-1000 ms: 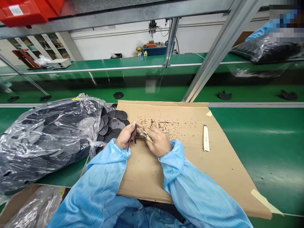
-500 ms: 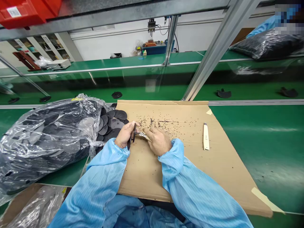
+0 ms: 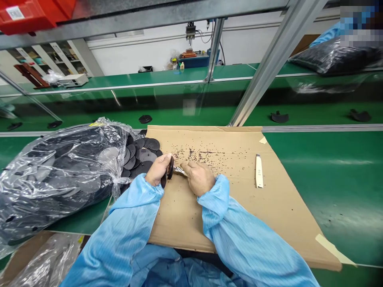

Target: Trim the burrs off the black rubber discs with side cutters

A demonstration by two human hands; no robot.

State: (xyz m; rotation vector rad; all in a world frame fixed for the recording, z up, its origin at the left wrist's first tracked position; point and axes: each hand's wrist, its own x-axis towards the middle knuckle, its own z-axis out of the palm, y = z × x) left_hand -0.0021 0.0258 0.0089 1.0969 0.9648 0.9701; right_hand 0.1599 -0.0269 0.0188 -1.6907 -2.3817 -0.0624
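Observation:
In my left hand (image 3: 158, 169), closed near the cardboard's left side, is a black round plastic part (image 3: 170, 167) with its disc turned edge-on. Dark plastic also shows below my left fingers. My right hand (image 3: 199, 177) is wrapped around a slim metal-tipped hand tool (image 3: 179, 170) with dark ring-like marks. The tool's tip meets the black part's right side; its exact kind is hidden by my fingers. Tiny black specks (image 3: 206, 157) lie scattered on the cardboard sheet (image 3: 239, 223) under and beyond my hands.
Loose black discs (image 3: 146, 155) spill from a clear plastic bag (image 3: 60, 171) at left. A cream-handled cutter (image 3: 259, 171) lies on the cardboard's right. Several black parts rest on the green ledge behind, one a disc (image 3: 145, 119). A metal post (image 3: 269, 59) slants upward at right.
The black part in my left hand has turned slightly, showing more of its disc's face. My right hand stays close to it with the tool. The view has shifted a little.

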